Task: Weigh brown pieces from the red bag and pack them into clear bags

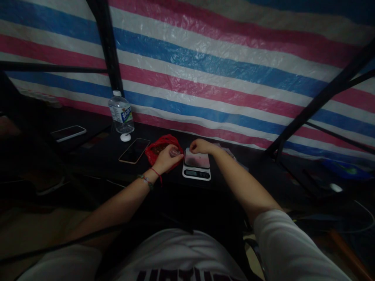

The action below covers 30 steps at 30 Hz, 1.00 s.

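My left hand [166, 157] is closed around a small clear container [175, 151], right beside a red bag [160, 149] of dark contents on the black table. My right hand [199, 146] is pinched shut just above the far edge of a small white kitchen scale [196, 165]; what its fingers hold is too small to make out. A small speck lies on the scale's shiny plate. Both wrists hover low over the table.
A phone [134, 150] lies left of the red bag, with a white earbud case [125, 137] and a water bottle [121, 113] behind it. Another phone [68, 133] lies far left. A striped tarp [222, 66] and black frame bars [319, 97] close the back.
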Each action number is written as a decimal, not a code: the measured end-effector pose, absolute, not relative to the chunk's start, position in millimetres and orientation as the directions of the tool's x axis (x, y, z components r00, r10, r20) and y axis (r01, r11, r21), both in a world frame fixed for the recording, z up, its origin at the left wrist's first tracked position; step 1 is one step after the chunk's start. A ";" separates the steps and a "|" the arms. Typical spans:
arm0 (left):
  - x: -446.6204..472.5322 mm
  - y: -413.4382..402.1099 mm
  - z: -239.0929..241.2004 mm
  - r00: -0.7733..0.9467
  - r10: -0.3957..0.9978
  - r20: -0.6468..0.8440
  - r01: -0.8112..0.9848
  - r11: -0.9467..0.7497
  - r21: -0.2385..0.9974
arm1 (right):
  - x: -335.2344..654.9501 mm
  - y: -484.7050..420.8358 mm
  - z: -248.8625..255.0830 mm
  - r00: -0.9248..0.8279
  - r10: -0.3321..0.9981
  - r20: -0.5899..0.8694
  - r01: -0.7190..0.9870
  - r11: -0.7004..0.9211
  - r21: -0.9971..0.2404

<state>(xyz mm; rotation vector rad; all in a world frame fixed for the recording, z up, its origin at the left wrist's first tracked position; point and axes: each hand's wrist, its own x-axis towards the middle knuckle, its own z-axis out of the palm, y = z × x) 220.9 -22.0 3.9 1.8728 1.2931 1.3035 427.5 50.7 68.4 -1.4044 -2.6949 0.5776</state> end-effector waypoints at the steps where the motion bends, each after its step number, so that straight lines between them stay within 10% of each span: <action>1: 221.6 -22.9 4.0 0.096 0.903 0.420 0.420 -0.419 0.805 | 423.7 47.2 74.3 -0.608 0.791 -0.070 0.741 0.534 -0.408; 5: 225.7 -27.2 5.1 0.141 0.895 0.424 0.432 -0.441 0.787 | 396.9 20.6 94.7 -0.706 0.700 0.108 0.554 0.641 -0.531; 14: 237.7 -47.1 17.5 0.156 0.861 0.484 0.351 -0.507 0.788 | 379.3 -38.8 104.6 -0.741 0.610 0.281 0.511 0.783 -0.353; 21: 247.3 -67.5 23.1 0.517 0.755 0.405 0.015 -0.481 0.877 | 427.4 -81.5 97.5 -0.630 0.607 0.484 0.451 0.794 -0.408; 26: 255.6 -82.7 22.9 0.780 0.591 0.203 -0.063 -0.248 0.967 | 464.6 -58.2 66.4 -0.329 0.806 0.491 0.672 0.566 -0.477; 30: 263.2 -92.2 21.9 0.837 0.533 0.121 0.005 -0.229 0.973 | 473.3 -19.3 43.7 -0.181 0.963 0.201 0.861 0.254 -0.441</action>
